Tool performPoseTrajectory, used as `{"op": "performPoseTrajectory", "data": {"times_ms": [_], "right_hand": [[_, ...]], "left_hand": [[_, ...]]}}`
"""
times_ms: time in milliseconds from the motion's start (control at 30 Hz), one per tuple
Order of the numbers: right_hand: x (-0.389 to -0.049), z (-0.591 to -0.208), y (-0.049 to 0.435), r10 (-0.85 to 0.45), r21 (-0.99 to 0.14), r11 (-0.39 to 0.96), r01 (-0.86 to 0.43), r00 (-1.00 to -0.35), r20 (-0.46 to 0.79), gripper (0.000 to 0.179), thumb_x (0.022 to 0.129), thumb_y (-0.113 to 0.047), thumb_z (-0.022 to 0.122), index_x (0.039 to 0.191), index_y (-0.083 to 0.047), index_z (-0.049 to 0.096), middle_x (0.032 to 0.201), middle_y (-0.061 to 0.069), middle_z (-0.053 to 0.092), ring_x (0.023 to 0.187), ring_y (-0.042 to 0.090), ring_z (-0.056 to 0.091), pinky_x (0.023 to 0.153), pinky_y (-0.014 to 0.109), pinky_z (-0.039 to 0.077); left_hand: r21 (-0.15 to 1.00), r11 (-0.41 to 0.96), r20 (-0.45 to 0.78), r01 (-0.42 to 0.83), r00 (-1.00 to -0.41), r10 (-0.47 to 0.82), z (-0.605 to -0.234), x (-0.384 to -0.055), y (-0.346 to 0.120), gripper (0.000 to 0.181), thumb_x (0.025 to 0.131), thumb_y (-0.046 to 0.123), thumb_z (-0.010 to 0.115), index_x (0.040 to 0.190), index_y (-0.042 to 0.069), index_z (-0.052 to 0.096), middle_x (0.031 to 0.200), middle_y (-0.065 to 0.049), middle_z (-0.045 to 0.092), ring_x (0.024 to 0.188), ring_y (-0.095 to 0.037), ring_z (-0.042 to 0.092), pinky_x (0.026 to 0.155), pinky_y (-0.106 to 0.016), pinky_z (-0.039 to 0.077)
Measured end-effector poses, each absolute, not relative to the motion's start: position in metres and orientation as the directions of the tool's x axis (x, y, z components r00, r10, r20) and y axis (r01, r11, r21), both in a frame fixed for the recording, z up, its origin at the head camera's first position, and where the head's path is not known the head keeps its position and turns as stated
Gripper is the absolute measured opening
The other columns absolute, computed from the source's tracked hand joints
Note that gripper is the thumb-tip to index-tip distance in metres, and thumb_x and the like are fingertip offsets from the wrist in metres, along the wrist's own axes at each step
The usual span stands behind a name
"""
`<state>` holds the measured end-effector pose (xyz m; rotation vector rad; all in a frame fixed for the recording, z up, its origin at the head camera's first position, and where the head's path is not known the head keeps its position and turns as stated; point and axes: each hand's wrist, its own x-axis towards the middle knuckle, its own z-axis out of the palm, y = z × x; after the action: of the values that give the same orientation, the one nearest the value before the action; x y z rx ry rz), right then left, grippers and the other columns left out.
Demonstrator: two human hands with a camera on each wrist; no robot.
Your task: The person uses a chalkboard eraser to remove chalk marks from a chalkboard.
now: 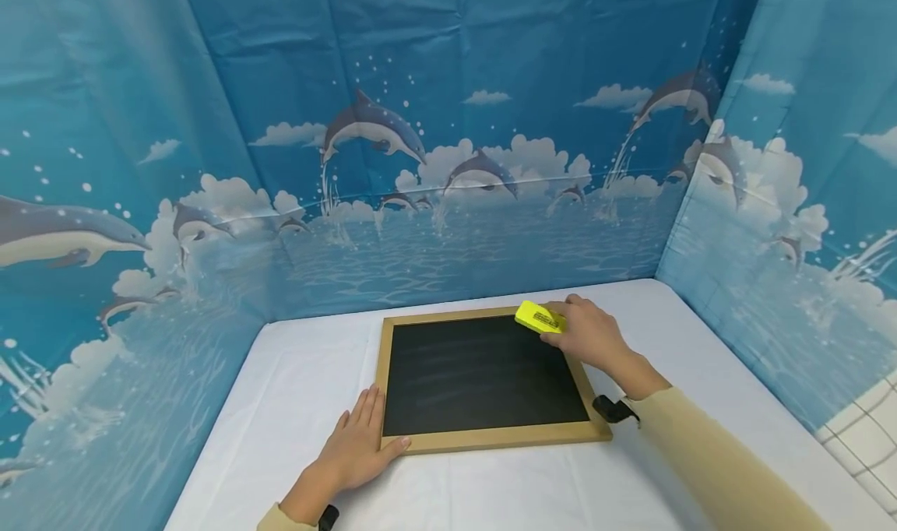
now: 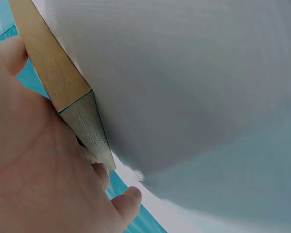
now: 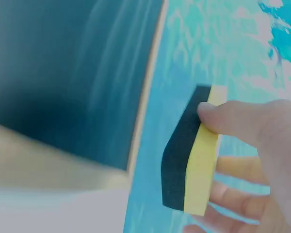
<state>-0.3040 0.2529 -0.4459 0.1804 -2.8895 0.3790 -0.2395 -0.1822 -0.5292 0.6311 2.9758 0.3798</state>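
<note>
A small blackboard in a wooden frame lies on the white table. My left hand rests on the frame's near left corner, fingers extended along the left side and thumb on the near edge. In the left wrist view the palm lies against that wooden corner. My right hand pinches a yellow eraser over the board's far right corner. The right wrist view shows the eraser's black felt side, with the thumb and fingers on it, apart from the board. Faint pale smears mark the black surface.
A white cloth covers the table. Blue curtains printed with dolphins and clouds stand behind it and along both sides. White tiles show at the lower right.
</note>
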Motion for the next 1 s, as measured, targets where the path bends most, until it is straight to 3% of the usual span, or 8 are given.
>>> {"op": "performPoseTrajectory", "data": {"times_ms": [167,400,733,1000], "right_hand": [[-0.279,-0.450,0.292,0.051,-0.265,0.964,-0.018,-0.967,0.251,0.074,0.083,-0.040,0.082,0.138,0.002,0.058,0.105,0.024,0.059,0.084,0.034,0.057,0.056,0.045,0.047],[-0.259,-0.471,0.325,0.172,-0.269,0.956,0.114,-0.964,0.205,0.071,0.084,-0.038,0.080,0.130,0.011,0.058,0.103,0.029,0.056,0.084,0.042,0.056,0.052,0.048,0.046],[-0.248,-0.500,0.338,0.188,-0.269,0.949,0.162,-0.979,0.073,0.066,0.082,-0.038,0.082,0.115,0.015,0.061,0.088,0.023,0.055,0.073,0.033,0.054,0.054,0.044,0.044],[-0.244,-0.505,0.340,0.231,-0.292,0.935,0.200,-0.970,0.074,0.070,0.082,-0.042,0.081,0.112,0.017,0.059,0.086,0.022,0.054,0.072,0.033,0.053,0.054,0.044,0.045]], "left_hand": [[0.241,0.895,-0.046,0.375,-0.917,0.397,-0.527,-0.237,-0.181,0.102,0.095,0.073,0.044,0.158,-0.003,0.020,0.166,-0.020,0.012,0.152,-0.039,0.012,0.113,-0.066,0.019],[0.221,0.906,-0.051,0.362,-0.923,0.381,-0.523,-0.237,-0.181,0.100,0.095,0.072,0.043,0.159,-0.001,0.018,0.167,-0.019,0.009,0.153,-0.037,0.009,0.114,-0.064,0.018],[0.235,0.902,-0.058,0.363,-0.921,0.386,-0.523,-0.237,-0.178,0.104,0.093,0.076,0.040,0.159,-0.001,0.018,0.167,-0.018,0.010,0.153,-0.036,0.010,0.115,-0.064,0.019],[0.224,0.904,-0.050,0.363,-0.923,0.383,-0.529,-0.239,-0.180,0.104,0.093,0.077,0.040,0.160,0.000,0.018,0.167,-0.017,0.010,0.153,-0.035,0.009,0.115,-0.064,0.019]]}}
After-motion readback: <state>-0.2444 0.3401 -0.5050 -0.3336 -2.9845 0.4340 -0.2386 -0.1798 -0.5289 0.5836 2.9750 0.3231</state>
